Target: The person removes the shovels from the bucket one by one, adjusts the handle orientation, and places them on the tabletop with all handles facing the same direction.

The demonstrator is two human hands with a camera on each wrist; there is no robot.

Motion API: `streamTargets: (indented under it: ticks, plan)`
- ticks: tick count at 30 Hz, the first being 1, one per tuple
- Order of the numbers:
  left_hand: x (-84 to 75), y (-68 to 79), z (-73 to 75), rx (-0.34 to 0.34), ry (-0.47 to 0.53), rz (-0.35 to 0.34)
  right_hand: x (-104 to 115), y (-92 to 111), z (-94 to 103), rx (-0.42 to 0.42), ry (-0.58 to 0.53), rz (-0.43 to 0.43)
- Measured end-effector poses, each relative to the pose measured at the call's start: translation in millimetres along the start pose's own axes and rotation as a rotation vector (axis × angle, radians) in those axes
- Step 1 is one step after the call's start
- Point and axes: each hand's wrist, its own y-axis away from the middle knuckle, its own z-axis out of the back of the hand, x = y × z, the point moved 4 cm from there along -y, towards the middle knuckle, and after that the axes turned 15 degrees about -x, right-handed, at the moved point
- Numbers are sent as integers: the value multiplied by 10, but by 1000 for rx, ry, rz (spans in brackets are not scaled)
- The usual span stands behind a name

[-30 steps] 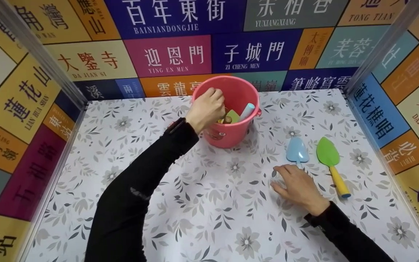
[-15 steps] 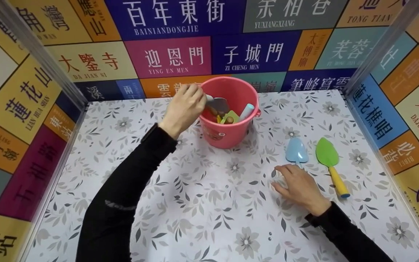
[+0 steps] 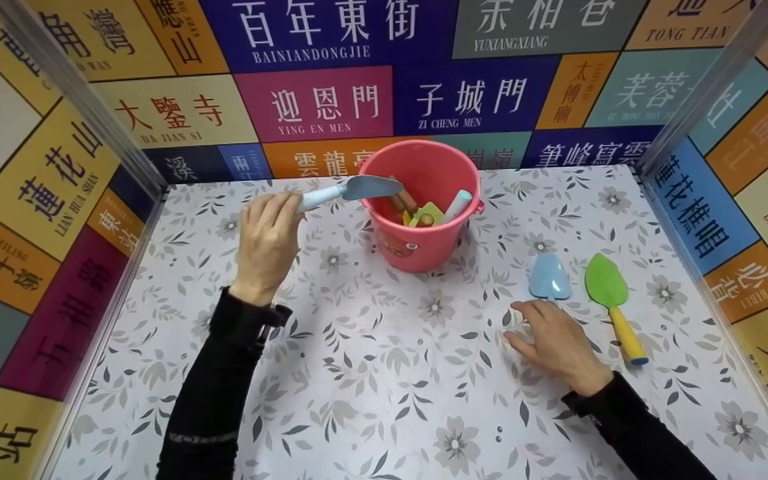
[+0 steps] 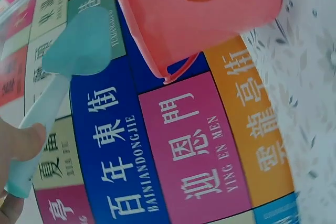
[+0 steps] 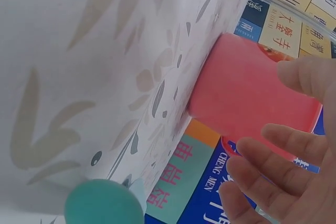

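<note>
My left hand [image 3: 269, 243] grips a toy trowel by its pale blue handle [image 3: 321, 197]. The trowel's blue-grey blade [image 3: 371, 187] points right and overlaps the rim of the pink bucket [image 3: 417, 247] in the head view. In the left wrist view, my thumb [image 4: 30, 141] lies along the handle, and the blade [image 4: 86, 45] looks teal. Relaxed and holding nothing, my right hand [image 3: 557, 343] is close to a light blue toy shovel [image 3: 549, 277], covering its handle in the head view. Right of it lies a green trowel [image 3: 606, 280] with a yellow handle.
Inside the bucket are a pale blue handle [image 3: 457, 205], brown stick-like pieces [image 3: 405, 199] and a yellow-green piece [image 3: 432, 212]. A white cloth [image 3: 357, 373] with leaf patterns covers the table. Panels with printed signs [image 3: 324, 100] stand at the back and both sides.
My left hand has come out of the bucket with the blue-handled trowel and moved left. My right hand stays in place.
</note>
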Motion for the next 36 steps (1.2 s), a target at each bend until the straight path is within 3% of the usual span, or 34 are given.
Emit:
streamTargets:
  ticks: [5, 11, 14, 19, 24, 29, 36]
  plan:
    - [80, 309, 177, -102, 136, 272, -1, 9, 6, -12, 0, -7]
    - [17, 734, 324, -153, 190, 470, -1, 35, 3, -22, 2, -20]
    - [-39, 945, 376, -126, 207, 569, -14, 51, 3, -32, 4, -31]
    - [-150, 1281, 428, -7, 274, 805, -30, 62, 13, -45, -3, -55]
    - [-275, 1514, 463, 56, 318, 1023, -27, 45, 25, -65, -21, -63]
    - [-394, 1629, 443, 81, 362, 1131, -13, 0, 26, -99, -33, -47]
    - [-542, 1689, 386, 92, 436, 1212, 63, -133, 15, -154, -132, -77]
